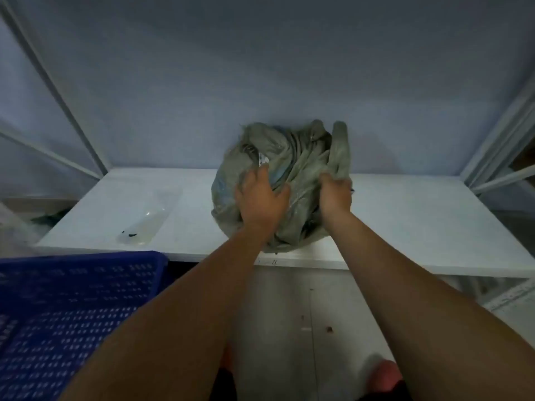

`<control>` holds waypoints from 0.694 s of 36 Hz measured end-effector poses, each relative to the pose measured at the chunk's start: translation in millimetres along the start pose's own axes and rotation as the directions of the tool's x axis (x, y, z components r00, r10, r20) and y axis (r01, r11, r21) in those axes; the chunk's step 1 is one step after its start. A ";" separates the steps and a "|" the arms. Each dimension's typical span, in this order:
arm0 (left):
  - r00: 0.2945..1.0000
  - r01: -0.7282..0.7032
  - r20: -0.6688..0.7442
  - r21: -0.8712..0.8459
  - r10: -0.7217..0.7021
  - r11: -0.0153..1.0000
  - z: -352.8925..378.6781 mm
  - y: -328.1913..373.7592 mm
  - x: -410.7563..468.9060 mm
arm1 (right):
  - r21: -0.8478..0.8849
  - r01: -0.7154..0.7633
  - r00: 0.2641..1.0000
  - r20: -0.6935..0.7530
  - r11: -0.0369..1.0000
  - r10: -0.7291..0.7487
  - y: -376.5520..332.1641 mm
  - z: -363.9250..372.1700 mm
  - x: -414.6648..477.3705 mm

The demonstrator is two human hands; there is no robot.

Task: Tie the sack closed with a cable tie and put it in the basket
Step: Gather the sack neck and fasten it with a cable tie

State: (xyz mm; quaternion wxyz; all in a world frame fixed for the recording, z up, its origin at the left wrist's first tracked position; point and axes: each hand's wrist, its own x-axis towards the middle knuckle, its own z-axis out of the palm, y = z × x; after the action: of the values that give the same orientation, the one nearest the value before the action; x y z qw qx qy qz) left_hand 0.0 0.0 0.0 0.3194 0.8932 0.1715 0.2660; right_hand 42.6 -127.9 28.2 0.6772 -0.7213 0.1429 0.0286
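Since the mouth is not yet tied, I read things this way:

Step in hand: gathering the mouth of the sack (301, 157); I see no cable tie on it yet.
Sack, place: on the white tabletop (419, 224), near its front edge, against the back wall.
Left hand (260, 198): fingers spread, palm pressed flat on the sack's upper left side.
Right hand (335, 195): fist clenched around a bunch of the sack's material, two loose ends standing up beyond it.
Material: thin, grey-green, crumpled and pleated, slightly glossy; it looks limp and should bunch easily.
Shape: rounded, bulging lump; contents hidden.
Clear pouch (150, 218): flat, transparent, lying on the tabletop left of the sack; I judge it may hold the ties, though I cannot tell.
Basket (72, 308): blue plastic, perforated wall, low at my left, apart from the sack.
Next move calls for: twisting the gathered folds into one tight neck, holding it one-handed, freeing the other to fetch a tie.
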 end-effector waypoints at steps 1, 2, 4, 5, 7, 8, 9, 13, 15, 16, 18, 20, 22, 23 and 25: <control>1.000 0.006 0.006 0.021 -0.006 1.000 2.8 -1.1 3.6 | 0.083 -0.033 0.999 -0.030 0.996 0.036 2.0 3.4 5.8; 1.000 0.014 0.016 0.030 -0.014 0.999 5.5 -1.2 6.8 | 0.180 -0.083 0.996 -0.008 0.980 0.086 2.0 5.1 8.3; 0.995 0.033 0.095 -0.026 -0.030 0.999 9.6 -4.1 12.0 | 0.320 -0.195 0.980 0.101 0.927 0.171 5.9 10.2 11.8; 0.987 0.046 0.157 -0.104 -0.029 0.993 12.2 -5.1 15.9 | 0.331 -0.235 0.970 0.145 0.914 0.197 8.7 13.0 15.5; 0.960 0.097 0.278 -0.249 -0.025 0.964 14.0 -3.3 21.5 | 0.320 -0.271 0.955 0.210 0.908 0.211 9.5 16.2 18.0; 0.947 0.121 0.321 -0.290 -0.023 0.949 10.6 3.0 21.8 | 0.308 -0.270 0.950 0.238 0.912 0.201 7.9 17.1 16.1; 0.936 0.145 0.351 -0.326 -0.023 0.934 9.3 9.1 23.0 | 0.273 -0.236 0.953 0.251 0.932 0.168 6.0 18.9 16.5; 0.910 0.293 0.406 -0.500 -0.079 0.815 -4.9 37.0 30.2 | 0.138 -0.038 0.956 0.295 0.990 -0.004 -21.5 27.4 -4.7; 0.905 0.330 0.417 -0.556 -0.087 0.763 -16.0 43.6 36.3 | 0.120 0.077 0.946 0.305 0.990 -0.111 -36.8 31.9 -10.0; 0.907 0.331 0.414 -0.585 -0.079 0.740 -22.5 46.0 39.2 | 0.105 0.134 0.937 0.310 0.985 -0.161 -42.7 33.7 -10.3; 0.909 0.335 0.412 -0.643 -0.058 0.688 -33.1 47.5 44.9 | 0.115 0.225 0.917 0.311 0.968 -0.250 -51.1 35.3 -10.6; 0.887 0.400 0.457 -0.693 -0.063 0.600 -45.8 49.3 47.5 | 0.150 0.270 0.899 0.315 0.951 -0.305 -55.3 36.4 -11.8; 0.850 0.490 0.521 -0.729 -0.077 0.478 -56.2 48.3 48.4 | 0.176 0.287 0.884 0.331 0.942 -0.331 -55.8 38.5 -14.6; 0.844 0.508 0.532 -0.745 -0.073 0.432 -58.9 46.6 50.1 | 0.178 0.292 0.877 0.343 0.940 -0.337 -55.0 39.8 -15.8; 0.851 0.503 0.519 -0.769 -0.073 0.395 -61.5 42.4 52.6 | 0.179 0.293 0.867 0.365 0.939 -0.340 -51.8 43.7 -16.9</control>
State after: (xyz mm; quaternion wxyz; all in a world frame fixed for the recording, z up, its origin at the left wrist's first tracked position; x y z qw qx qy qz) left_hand 11.9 23.3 87.5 0.8062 0.5808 0.0933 0.0633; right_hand 45.7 -79.9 78.8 0.7287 -0.6733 -0.1138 0.0519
